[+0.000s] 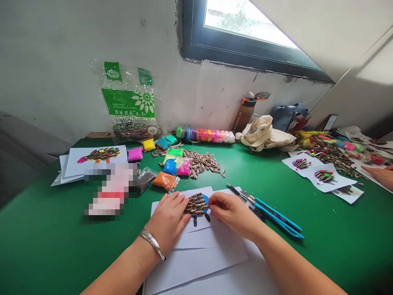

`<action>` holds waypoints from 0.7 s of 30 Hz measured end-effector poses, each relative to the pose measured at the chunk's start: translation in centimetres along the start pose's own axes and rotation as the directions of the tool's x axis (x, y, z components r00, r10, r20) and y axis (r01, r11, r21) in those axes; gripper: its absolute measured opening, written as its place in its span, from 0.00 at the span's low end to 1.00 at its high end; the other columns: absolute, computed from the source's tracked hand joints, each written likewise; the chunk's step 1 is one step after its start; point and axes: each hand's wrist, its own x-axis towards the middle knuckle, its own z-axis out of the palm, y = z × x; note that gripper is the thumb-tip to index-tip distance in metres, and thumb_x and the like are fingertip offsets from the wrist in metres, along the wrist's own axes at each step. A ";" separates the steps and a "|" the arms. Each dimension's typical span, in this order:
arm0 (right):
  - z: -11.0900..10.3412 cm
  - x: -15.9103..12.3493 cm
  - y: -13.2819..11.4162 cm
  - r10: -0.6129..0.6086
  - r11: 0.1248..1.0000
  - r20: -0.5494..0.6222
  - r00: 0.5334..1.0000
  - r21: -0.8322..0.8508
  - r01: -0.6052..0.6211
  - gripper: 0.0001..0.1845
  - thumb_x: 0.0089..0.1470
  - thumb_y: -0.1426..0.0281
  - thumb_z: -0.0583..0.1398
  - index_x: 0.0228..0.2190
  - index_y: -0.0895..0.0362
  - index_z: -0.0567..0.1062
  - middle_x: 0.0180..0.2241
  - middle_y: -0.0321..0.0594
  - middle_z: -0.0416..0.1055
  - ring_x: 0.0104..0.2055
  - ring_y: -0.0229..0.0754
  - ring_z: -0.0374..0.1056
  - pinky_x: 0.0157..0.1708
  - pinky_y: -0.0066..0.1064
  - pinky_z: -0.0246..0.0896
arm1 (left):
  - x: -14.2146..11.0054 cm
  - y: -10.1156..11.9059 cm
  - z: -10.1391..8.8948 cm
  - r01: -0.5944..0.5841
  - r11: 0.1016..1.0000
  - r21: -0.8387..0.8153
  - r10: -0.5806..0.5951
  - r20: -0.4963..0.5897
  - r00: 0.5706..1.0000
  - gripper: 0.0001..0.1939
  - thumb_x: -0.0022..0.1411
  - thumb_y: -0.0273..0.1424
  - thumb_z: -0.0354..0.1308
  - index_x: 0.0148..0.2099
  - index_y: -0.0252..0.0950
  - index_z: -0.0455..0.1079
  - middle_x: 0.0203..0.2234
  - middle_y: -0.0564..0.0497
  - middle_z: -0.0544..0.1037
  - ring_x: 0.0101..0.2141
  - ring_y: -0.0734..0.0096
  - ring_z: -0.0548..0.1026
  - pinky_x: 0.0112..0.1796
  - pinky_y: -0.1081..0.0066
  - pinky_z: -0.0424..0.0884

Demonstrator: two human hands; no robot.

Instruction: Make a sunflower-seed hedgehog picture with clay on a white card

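Observation:
Flat on the white paper sheets lies my left hand, fingers stretched out, its fingertips at the left edge of a sunflower-seed figure. The figure has rows of striped seeds, a blue clay part on its right and two dark legs below. My right hand is at that blue end, thumb and forefinger pinched together. Whatever the pinch holds is hidden by the fingers. Beyond the paper are a heap of loose sunflower seeds and several small bags of coloured clay, among them an orange one.
Right of the paper lie a blue cutter and a black pen. Finished seed pictures are stacked left. A seed bag, clay row, bottle and cloth bag line the wall. Another person's hand is far right.

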 end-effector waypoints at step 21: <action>1.8 0.5 -0.1 -0.079 0.973 -0.021 0.997 -0.218 0.073 0.08 0.54 0.76 0.52 0.26 0.56 0.68 0.24 0.33 0.70 0.26 0.35 0.61 0.25 0.24 0.48 | 0.0 0.1 0.0 0.012 0.999 0.036 -0.013 0.052 0.999 0.18 0.62 0.29 0.52 0.54 0.33 0.67 0.51 0.42 0.73 0.54 0.50 0.66 0.55 0.46 0.60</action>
